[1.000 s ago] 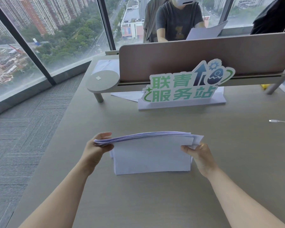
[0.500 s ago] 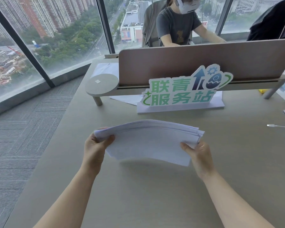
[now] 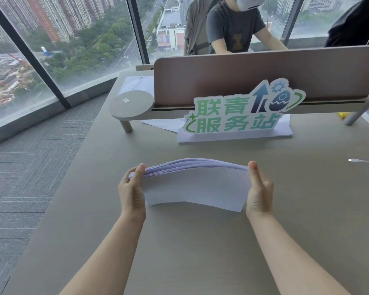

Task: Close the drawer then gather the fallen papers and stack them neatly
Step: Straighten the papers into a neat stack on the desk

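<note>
Both hands grip paper stack above tabletop: left hand pinches left edge, thumb on top; right hand clasps right edge, thumb up. Stack bows upward mid-span, lower edge near or touching tabletop, cannot tell. Green sign stands beyond stack, well apart. White cable lies at right.
</note>
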Tool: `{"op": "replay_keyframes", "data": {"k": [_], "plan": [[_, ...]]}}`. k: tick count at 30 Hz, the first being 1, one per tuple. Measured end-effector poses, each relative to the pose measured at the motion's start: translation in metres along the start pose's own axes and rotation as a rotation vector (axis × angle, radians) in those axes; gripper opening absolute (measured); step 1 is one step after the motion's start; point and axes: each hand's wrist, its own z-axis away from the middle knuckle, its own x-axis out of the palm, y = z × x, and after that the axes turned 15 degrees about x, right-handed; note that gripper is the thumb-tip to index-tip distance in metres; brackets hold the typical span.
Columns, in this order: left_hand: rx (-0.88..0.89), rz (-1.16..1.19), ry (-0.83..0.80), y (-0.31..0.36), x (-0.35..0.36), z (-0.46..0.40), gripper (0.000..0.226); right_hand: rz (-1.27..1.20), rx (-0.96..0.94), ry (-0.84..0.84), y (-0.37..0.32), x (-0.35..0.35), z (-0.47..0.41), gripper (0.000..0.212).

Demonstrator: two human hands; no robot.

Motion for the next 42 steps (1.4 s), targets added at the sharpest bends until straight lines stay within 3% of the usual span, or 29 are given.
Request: {"op": "replay_keyframes", "data": {"k": [2, 7, 15, 21, 29, 33, 42], "plan": [[-0.005, -0.02, 0.027, 0.0, 0.002, 0.0, 0.017, -0.028, 0.013, 0.018, 0.001, 0.003, -0.003, 0.068], [0.074, -0.023, 0.017, -0.006, -0.002, -0.005, 0.015, -0.058, 0.02, 0.032, 0.004, 0.002, -0.003, 0.034], [0.093, -0.019, 0.001, -0.008, -0.001, -0.007, 0.026, 0.01, -0.024, -0.021, 0.006, 0.002, -0.009, 0.032], [0.104, -0.025, -0.013, -0.01, 0.001, -0.01, 0.017, 0.059, -0.063, -0.069, 0.003, 0.001, -0.011, 0.034], [0.135, -0.007, -0.193, -0.016, -0.016, -0.01, 0.079, 0.271, 0.002, -0.274, 0.018, -0.024, -0.013, 0.055], [0.173, -0.092, -0.331, -0.016, -0.027, -0.004, 0.114, 0.335, 0.058, -0.178, 0.02, -0.024, -0.011, 0.032], [0.102, -0.118, -0.542, -0.022, -0.048, -0.005, 0.123, 0.25, 0.194, -0.148, 0.016, -0.017, -0.011, 0.022]]}}
